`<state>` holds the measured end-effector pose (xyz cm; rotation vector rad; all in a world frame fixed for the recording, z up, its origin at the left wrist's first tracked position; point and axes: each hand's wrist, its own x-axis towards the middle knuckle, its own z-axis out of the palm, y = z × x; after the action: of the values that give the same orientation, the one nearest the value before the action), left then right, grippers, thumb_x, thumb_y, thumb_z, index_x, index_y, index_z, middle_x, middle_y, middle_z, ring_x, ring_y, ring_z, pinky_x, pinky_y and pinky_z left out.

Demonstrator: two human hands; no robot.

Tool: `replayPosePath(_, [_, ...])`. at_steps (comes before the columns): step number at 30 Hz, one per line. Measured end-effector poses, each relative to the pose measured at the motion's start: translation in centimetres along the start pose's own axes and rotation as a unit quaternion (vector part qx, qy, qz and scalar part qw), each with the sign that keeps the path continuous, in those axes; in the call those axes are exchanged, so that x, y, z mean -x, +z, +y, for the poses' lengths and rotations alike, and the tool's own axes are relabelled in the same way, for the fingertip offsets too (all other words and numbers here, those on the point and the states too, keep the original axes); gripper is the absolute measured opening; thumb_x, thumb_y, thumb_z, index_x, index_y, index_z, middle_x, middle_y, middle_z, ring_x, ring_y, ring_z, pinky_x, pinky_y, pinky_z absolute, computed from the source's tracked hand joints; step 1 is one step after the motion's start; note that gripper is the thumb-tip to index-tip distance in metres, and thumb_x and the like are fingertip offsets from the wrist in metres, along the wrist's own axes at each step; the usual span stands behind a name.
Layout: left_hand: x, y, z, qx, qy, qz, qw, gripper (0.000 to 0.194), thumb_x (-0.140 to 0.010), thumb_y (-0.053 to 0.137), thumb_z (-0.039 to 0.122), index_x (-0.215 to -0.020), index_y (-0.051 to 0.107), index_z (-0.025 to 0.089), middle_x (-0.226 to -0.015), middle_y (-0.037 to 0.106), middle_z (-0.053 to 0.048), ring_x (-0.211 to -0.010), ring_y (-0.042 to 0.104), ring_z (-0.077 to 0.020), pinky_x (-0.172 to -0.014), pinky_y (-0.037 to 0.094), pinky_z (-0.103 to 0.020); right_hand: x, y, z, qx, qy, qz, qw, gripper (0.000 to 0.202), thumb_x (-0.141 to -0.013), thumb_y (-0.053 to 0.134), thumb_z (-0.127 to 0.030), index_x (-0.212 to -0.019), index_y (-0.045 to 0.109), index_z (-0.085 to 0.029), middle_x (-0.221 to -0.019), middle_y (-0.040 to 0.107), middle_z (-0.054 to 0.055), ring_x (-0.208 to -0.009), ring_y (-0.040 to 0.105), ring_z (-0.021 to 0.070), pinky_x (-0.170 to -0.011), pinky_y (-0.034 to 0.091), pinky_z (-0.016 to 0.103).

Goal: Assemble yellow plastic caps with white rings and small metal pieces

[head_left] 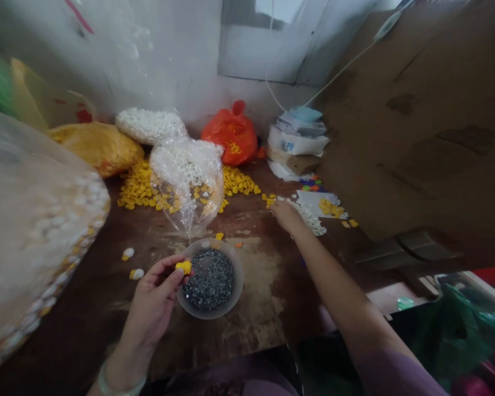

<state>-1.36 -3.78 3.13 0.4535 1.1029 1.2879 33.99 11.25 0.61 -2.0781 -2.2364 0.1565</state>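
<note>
Between thumb and fingers, my left hand (159,294) pinches a small yellow piece (184,267) at the left rim of a round bowl (238,278) of small dark, shiny pieces. Stretched forward to the right, my right hand (287,216) is at the left end of a pile of small white pieces (311,219), beside a few yellow ones. Its fingertips are too small and blurred to show whether they hold anything. Two white-and-yellow pieces (137,274) lie left of the bowl. A heap of yellow pieces (138,186) spreads behind it.
A large clear bag (37,220) of white and yellow pieces fills the left side. Along the wall stand a yellow bag (94,146), a clear bag of white pieces (185,162), a red bag (226,135) and stacked papers (299,135). Brown cardboard (429,121) rises at the right.
</note>
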Motion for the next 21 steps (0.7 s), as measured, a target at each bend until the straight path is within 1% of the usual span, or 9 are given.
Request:
replayPosePath(4, [0.2,0.2,0.2,0.000,0.005,-0.015,1.000,0.034,-0.049,0.089,0.026,-0.079,0.076,0.016,-0.074,0.073,-0.005,-0.064,0.065,-0.0123,-0.061,0.053,-0.021,0.2,0.5,-0.5,-0.001,0.001,-0.010,1.000,0.022,-0.082,0.052,0.004,-0.095,0.069,-0.002,-0.102,0.064,0.022,-0.102,0.055,0.0278,-0.094,0.037,0.036])
replayPosePath(6, [0.3,0.1,0.2,-0.017,0.016,-0.033,0.999,0.031,-0.050,0.088,0.024,-0.077,0.076,0.017,-0.074,0.074,-0.005,-0.064,0.064,-0.0123,-0.062,0.053,-0.022,0.6,0.4,-1.7,-0.018,-0.001,-0.005,1.000,0.019,-0.081,0.055,0.002,-0.094,0.068,-0.002,-0.101,0.063,0.023,-0.102,0.056,0.0292,-0.094,0.039,0.039])
replayPosePath(9, [0.4,-0.2,-0.2,-0.059,0.070,-0.043,0.995,0.024,-0.054,0.086,0.019,-0.075,0.076,0.018,-0.075,0.073,-0.003,-0.068,0.064,-0.0117,-0.064,0.052,-0.019,2.5,-0.1,-5.6,-0.067,-0.039,0.000,0.997,0.020,-0.086,0.053,-0.002,-0.101,0.065,-0.008,-0.104,0.064,0.017,-0.101,0.058,0.0245,-0.092,0.043,0.035])
replayPosePath(11, [0.5,-0.3,-0.4,-0.085,0.106,-0.057,0.989,0.022,-0.057,0.084,0.015,-0.077,0.076,0.020,-0.077,0.073,-0.002,-0.071,0.065,-0.0117,-0.066,0.052,-0.018,4.6,-0.6,-9.4,-0.139,-0.111,-0.003,0.984,0.022,-0.090,0.051,-0.007,-0.106,0.062,-0.017,-0.105,0.065,0.007,-0.098,0.060,0.0174,-0.088,0.047,0.028])
replayPosePath(13, [0.7,-0.2,-0.6,-0.087,0.124,-0.078,0.985,0.020,-0.059,0.083,0.014,-0.077,0.076,0.021,-0.077,0.073,-0.001,-0.073,0.065,-0.0121,-0.068,0.052,-0.019,6.9,-1.1,-13.4,-0.348,-0.245,0.006,0.905,0.020,-0.089,0.051,-0.010,-0.104,0.061,-0.018,-0.099,0.065,0.005,-0.091,0.062,0.0173,-0.082,0.050,0.029])
replayPosePath(14, [0.7,-0.1,-0.5,-0.078,0.125,-0.088,0.985,0.019,-0.059,0.083,0.015,-0.076,0.076,0.021,-0.077,0.073,-0.001,-0.073,0.065,-0.0122,-0.068,0.052,-0.019,7.9,-1.3,-15.2,-0.413,-0.288,0.022,0.864,0.016,-0.089,0.053,-0.012,-0.101,0.061,-0.019,-0.097,0.065,0.004,-0.089,0.062,0.0169,-0.081,0.051,0.029])
replayPosePath(16, [0.9,0.2,-0.4,-0.044,0.115,-0.100,0.987,0.018,-0.058,0.084,0.015,-0.073,0.075,0.021,-0.075,0.072,-0.001,-0.071,0.064,-0.0113,-0.067,0.052,-0.018,9.3,-1.6,-17.9,-0.481,-0.326,0.051,0.812,0.014,-0.090,0.054,-0.013,-0.098,0.062,-0.021,-0.096,0.066,0.003,-0.090,0.061,0.0166,-0.082,0.051,0.029])
replayPosePath(18, [1.1,0.4,0.0,-0.012,0.096,-0.103,0.990,0.019,-0.055,0.086,0.016,-0.071,0.075,0.021,-0.073,0.071,0.000,-0.068,0.063,-0.0100,-0.064,0.051,-0.016,10.0,-1.8,-19.5,-0.500,-0.344,0.073,0.791,0.013,-0.091,0.055,-0.013,-0.097,0.063,-0.022,-0.094,0.066,0.002,-0.091,0.062,0.0162,-0.083,0.050,0.029])
replayPosePath(21, [1.4,0.5,0.4,0.018,0.083,-0.099,0.991,0.020,-0.052,0.087,0.017,-0.068,0.074,0.020,-0.071,0.069,0.001,-0.067,0.061,-0.0095,-0.062,0.050,-0.016,10.1,-1.8,-20.3,-0.501,-0.361,0.097,0.781,0.015,-0.092,0.056,-0.012,-0.095,0.065,-0.023,-0.091,0.066,0.002,-0.090,0.062,0.0154,-0.082,0.051,0.029])
